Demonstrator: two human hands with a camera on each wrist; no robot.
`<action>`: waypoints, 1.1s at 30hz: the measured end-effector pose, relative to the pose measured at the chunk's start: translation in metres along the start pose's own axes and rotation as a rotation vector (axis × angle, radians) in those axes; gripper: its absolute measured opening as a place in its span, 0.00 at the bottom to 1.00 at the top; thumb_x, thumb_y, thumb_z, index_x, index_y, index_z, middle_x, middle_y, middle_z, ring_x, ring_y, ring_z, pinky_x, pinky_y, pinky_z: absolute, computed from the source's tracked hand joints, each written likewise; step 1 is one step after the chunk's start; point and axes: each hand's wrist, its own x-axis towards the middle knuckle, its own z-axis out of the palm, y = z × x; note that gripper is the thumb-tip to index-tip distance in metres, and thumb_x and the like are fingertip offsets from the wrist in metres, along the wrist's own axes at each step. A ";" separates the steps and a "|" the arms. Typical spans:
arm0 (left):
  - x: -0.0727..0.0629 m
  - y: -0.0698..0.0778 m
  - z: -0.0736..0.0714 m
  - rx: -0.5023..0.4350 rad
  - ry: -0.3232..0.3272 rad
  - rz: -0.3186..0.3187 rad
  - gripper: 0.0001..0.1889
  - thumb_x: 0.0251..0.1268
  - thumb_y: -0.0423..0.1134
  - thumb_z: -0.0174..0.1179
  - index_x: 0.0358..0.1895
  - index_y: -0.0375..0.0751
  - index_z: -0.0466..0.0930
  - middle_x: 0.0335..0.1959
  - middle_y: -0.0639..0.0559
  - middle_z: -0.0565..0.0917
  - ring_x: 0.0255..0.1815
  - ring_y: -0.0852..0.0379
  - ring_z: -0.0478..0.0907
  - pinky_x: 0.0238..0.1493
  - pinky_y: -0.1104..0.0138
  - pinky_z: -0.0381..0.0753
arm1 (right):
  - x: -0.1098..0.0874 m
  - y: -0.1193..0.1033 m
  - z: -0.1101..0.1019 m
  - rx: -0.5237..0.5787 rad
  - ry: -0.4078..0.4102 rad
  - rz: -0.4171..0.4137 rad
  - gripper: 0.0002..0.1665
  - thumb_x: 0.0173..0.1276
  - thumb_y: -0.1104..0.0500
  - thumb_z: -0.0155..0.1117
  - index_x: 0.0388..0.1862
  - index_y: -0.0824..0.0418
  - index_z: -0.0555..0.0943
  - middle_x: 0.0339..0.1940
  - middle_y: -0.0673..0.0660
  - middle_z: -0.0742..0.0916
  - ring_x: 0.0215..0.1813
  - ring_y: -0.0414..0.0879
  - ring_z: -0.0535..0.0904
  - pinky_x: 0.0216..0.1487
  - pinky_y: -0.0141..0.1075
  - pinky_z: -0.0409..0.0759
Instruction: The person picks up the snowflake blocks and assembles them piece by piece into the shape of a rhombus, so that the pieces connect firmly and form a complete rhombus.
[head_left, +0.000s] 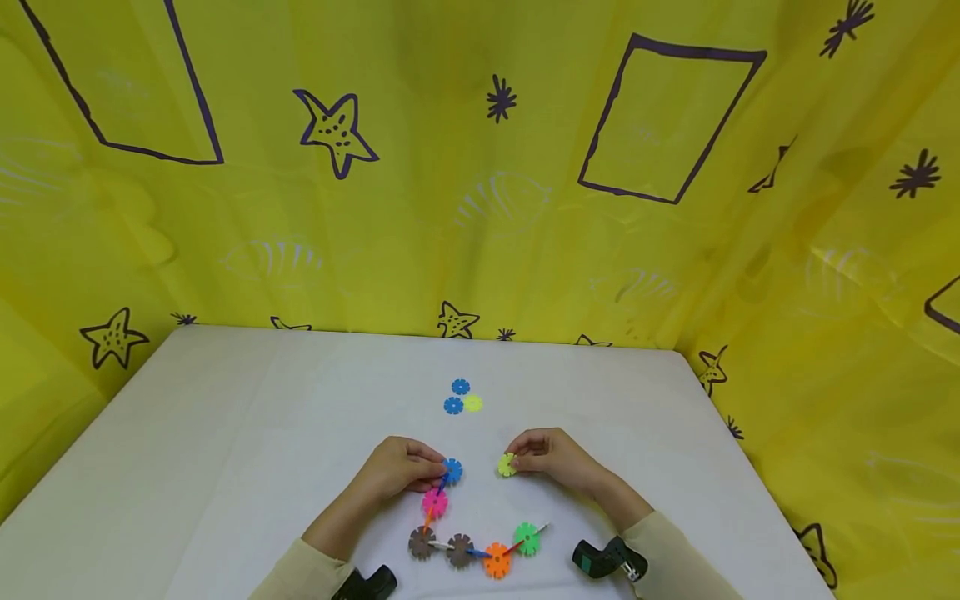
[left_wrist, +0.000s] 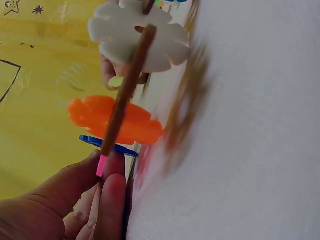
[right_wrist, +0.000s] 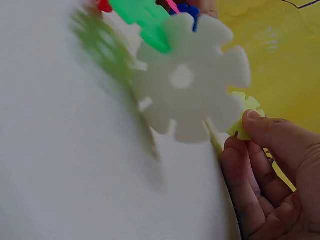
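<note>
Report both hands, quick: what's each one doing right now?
Left hand: closed, holding the chain of discs near its blue end.
Right hand: closed, pinching a single yellow disc.

the bare left forearm (head_left: 341, 520) and bare right forearm (head_left: 625, 500), both emerging from beige cloth sleeves (head_left: 306, 575), slant inward. the bare left hand (head_left: 405, 467) pinches, thumb (left_wrist: 55, 192) opposite bent fingers (left_wrist: 111, 200); the bare right hand (head_left: 553, 456) pinches likewise, the 2 hands apart.

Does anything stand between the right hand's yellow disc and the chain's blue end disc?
Nothing visible does. In the head view, only bare white tabletop shows between the yellow disc and the blue disc by the left hand.
</note>
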 end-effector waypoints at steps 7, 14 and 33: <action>-0.001 0.001 0.002 0.016 -0.003 -0.004 0.11 0.59 0.33 0.69 0.41 0.28 0.85 0.30 0.44 0.88 0.23 0.63 0.82 0.29 0.69 0.86 | -0.010 0.005 0.015 0.001 0.128 -0.046 0.13 0.62 0.60 0.72 0.41 0.67 0.86 0.33 0.51 0.88 0.32 0.37 0.80 0.33 0.27 0.79; 0.001 0.001 0.000 0.017 -0.021 -0.005 0.11 0.59 0.34 0.70 0.41 0.28 0.85 0.29 0.45 0.88 0.24 0.63 0.82 0.29 0.69 0.86 | -0.008 0.003 0.027 -0.026 0.156 -0.083 0.11 0.62 0.60 0.72 0.41 0.65 0.87 0.37 0.58 0.89 0.33 0.38 0.80 0.34 0.27 0.79; 0.006 0.003 0.005 0.060 -0.077 0.026 0.12 0.59 0.36 0.70 0.42 0.31 0.86 0.30 0.46 0.88 0.26 0.62 0.83 0.31 0.68 0.86 | 0.001 -0.001 0.043 -0.032 0.154 -0.134 0.09 0.60 0.63 0.73 0.38 0.67 0.87 0.34 0.61 0.89 0.33 0.36 0.82 0.36 0.26 0.81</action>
